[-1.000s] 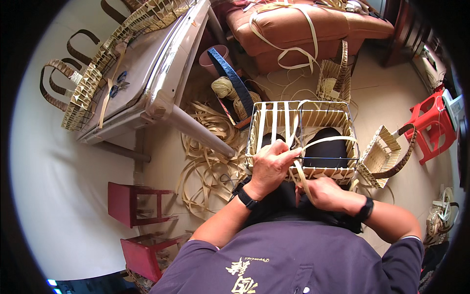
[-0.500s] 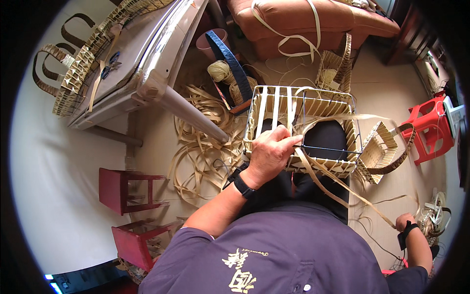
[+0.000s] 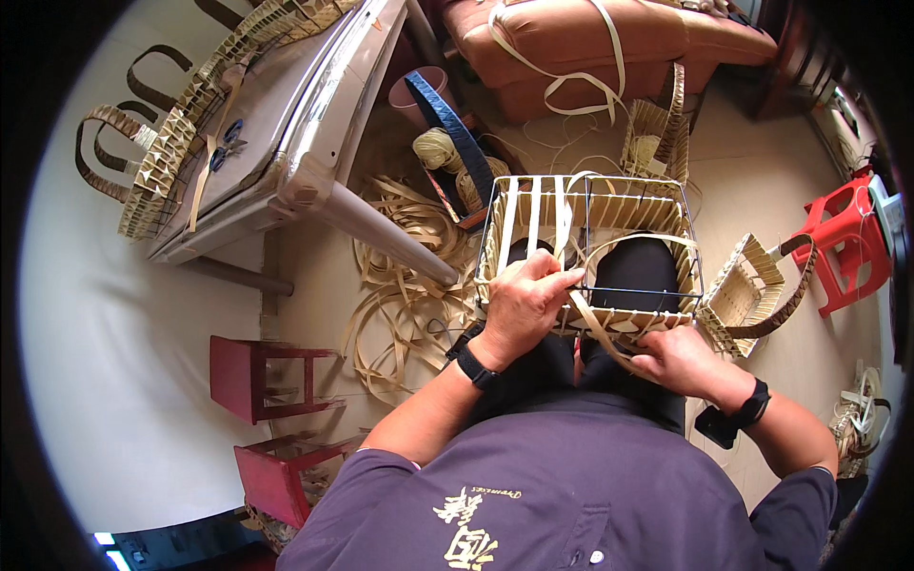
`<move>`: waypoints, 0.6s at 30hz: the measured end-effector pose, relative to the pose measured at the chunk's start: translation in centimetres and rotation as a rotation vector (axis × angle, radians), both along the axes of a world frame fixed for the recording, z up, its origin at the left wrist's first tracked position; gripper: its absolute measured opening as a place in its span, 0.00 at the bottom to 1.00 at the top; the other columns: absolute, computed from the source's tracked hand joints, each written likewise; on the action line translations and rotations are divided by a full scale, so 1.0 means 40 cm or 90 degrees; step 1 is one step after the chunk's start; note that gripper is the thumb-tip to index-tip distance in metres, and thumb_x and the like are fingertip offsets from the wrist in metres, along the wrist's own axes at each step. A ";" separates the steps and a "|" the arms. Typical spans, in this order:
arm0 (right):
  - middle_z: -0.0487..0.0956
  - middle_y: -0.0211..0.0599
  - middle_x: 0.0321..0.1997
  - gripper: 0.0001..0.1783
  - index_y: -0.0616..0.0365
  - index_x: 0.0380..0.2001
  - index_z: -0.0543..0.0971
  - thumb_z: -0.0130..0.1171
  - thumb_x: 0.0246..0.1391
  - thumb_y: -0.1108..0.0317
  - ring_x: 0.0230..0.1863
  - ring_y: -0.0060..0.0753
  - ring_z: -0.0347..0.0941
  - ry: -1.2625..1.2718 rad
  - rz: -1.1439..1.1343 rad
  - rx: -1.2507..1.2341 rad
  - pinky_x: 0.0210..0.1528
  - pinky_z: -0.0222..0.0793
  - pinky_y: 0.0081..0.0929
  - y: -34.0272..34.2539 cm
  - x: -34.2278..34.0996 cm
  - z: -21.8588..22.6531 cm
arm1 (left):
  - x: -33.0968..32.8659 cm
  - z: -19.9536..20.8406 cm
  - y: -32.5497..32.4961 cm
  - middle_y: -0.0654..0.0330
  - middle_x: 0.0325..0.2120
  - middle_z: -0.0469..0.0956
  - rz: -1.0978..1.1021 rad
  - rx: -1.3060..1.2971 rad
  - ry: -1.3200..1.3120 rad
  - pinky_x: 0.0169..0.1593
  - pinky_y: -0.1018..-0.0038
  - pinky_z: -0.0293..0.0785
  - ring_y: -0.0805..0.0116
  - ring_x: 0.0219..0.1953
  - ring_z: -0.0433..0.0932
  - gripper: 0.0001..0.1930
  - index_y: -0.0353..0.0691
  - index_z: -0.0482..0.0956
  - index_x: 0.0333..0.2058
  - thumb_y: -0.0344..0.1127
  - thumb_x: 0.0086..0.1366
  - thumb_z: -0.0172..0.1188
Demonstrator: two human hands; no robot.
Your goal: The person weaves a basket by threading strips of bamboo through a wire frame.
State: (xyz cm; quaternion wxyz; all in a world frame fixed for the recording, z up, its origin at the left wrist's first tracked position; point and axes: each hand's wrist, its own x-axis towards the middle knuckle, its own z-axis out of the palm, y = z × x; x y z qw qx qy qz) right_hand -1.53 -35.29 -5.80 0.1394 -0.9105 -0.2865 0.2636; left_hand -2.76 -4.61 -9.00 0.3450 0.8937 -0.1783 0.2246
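A rectangular basket (image 3: 684,249) with a dark wire frame and pale woven strip sides rests on my lap, its open wire face toward me. Several flat cream strips (image 3: 534,214) run side by side across the left half of that face. My left hand (image 3: 528,297) is closed at the middle bar, pinching a tan weaving strip (image 3: 598,326) against the wire. From there the strip curves down along the basket's near side to my right hand (image 3: 684,362), whose fingers are curled round it. Its fingertips are partly hidden.
Loose strips lie heaped on the floor (image 3: 405,252) at the left, beside a table (image 3: 314,152) holding scissors (image 3: 227,145). A small handled basket (image 3: 747,285) stands at the right, near a red stool (image 3: 843,243). Dark red stools (image 3: 233,379) stand at the lower left.
My right hand has come from the far lower right up and left to the basket's near side. The strip that stretched out to it now hangs in a shorter curve. My left hand stays at the bar.
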 end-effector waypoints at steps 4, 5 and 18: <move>0.89 0.55 0.39 0.23 0.63 0.54 0.81 0.70 0.68 0.55 0.46 0.65 0.87 -0.053 0.062 0.165 0.53 0.83 0.56 0.082 -0.025 -0.015 | 0.000 -0.005 0.003 0.65 0.34 0.82 0.002 0.004 -0.004 0.39 0.64 0.77 0.61 0.35 0.83 0.19 0.56 0.95 0.50 0.27 0.60 0.73; 0.89 0.55 0.38 0.23 0.64 0.54 0.80 0.69 0.69 0.56 0.45 0.65 0.87 -0.035 0.067 0.214 0.52 0.83 0.56 0.108 -0.022 -0.021 | -0.001 -0.003 0.002 0.65 0.34 0.82 0.002 0.003 -0.004 0.39 0.64 0.77 0.61 0.35 0.83 0.19 0.56 0.95 0.50 0.27 0.60 0.73; 0.83 0.53 0.27 0.03 0.52 0.33 0.81 0.59 0.60 0.69 0.34 0.66 0.83 0.009 0.131 -0.108 0.39 0.79 0.58 -0.269 -0.057 -0.119 | -0.007 0.007 0.000 0.65 0.35 0.82 0.010 -0.003 -0.011 0.39 0.63 0.76 0.61 0.35 0.83 0.21 0.54 0.94 0.51 0.27 0.60 0.72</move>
